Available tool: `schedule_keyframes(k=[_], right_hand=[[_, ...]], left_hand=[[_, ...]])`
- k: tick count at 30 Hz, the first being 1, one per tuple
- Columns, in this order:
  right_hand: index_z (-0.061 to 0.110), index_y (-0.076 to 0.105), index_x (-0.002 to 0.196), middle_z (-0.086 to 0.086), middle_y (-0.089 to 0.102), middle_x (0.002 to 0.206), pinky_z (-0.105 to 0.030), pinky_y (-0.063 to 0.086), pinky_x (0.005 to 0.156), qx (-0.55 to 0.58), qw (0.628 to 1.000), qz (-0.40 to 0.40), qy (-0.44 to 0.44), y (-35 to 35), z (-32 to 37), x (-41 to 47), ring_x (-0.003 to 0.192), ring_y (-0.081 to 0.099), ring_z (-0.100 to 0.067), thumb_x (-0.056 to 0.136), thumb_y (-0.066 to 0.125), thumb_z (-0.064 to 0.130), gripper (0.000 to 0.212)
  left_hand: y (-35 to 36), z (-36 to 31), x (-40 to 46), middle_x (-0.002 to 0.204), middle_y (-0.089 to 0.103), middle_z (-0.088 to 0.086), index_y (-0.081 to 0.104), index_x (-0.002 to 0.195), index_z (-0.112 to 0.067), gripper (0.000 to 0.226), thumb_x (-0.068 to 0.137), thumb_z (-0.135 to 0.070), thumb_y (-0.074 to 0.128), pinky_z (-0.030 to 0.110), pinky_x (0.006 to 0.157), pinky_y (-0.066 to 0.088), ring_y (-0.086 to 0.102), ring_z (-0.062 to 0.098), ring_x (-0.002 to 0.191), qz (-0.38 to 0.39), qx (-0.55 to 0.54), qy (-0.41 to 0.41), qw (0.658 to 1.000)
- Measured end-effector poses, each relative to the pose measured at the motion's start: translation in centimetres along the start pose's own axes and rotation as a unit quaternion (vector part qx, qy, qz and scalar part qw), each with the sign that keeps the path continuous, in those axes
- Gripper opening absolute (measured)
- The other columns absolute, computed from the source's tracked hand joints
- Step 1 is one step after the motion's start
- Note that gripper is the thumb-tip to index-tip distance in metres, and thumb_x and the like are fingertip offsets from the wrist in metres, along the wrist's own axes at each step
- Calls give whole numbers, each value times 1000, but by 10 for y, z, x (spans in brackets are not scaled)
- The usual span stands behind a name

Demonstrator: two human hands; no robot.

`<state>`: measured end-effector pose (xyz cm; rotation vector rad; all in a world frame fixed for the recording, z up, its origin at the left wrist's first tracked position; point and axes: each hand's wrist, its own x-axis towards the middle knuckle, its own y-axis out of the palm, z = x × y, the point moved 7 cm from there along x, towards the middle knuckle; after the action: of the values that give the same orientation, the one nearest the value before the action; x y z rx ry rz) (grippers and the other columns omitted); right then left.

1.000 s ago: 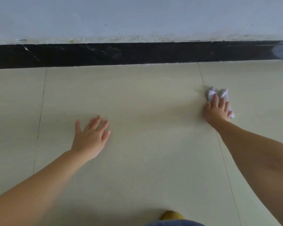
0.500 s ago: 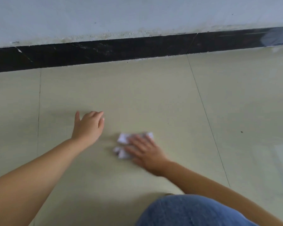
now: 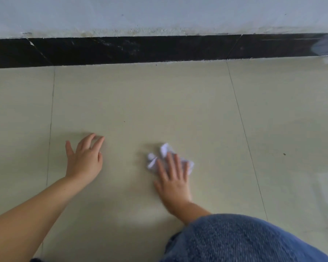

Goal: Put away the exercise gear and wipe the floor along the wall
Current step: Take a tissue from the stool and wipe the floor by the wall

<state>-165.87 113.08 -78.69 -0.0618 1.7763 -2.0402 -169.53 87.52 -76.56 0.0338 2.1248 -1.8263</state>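
Your right hand (image 3: pixel 173 178) lies flat with straight fingers pressing a crumpled white tissue (image 3: pixel 167 157) onto the beige tile floor (image 3: pixel 159 103), well short of the black baseboard (image 3: pixel 121 50). Your left hand (image 3: pixel 85 159) rests beside it, fingers spread, holding nothing. Your denim-clad knee (image 3: pixel 235 241) shows below. No writing is legible.

On the floor (image 3: pixel 178 103), the left hand (image 3: pixel 84 161) lies at nine o'clock of the cloth (image 3: pixel 166 156); the right hand (image 3: pixel 173 178) rests on the cloth. The baseboard (image 3: pixel 140 50) runs at twelve o'clock, a knee (image 3: pixel 240 241) at five.
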Motion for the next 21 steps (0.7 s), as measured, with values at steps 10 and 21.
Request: schedule_keyframes(k=[10,21], right_hand=[[32,16,150,-5,21,157,-41,4,117,-40,998,32,-44,-28,-152,-15,146,12,-23,99,9,50,54],[21,9,152,-12,-6,159,-57,-14,111,67,991,20,110,-51,5,193,145,-12,-35,101,22,43,58]], left_hand=[[9,-9,-3,141,43,12,51,132,-13,55,79,-5,61,65,108,8,43,29,129,-6,-6,-18,1000],[-20,6,4,147,35,4,25,147,-19,67,86,4,40,45,117,8,31,19,137,-22,-143,-105,984]])
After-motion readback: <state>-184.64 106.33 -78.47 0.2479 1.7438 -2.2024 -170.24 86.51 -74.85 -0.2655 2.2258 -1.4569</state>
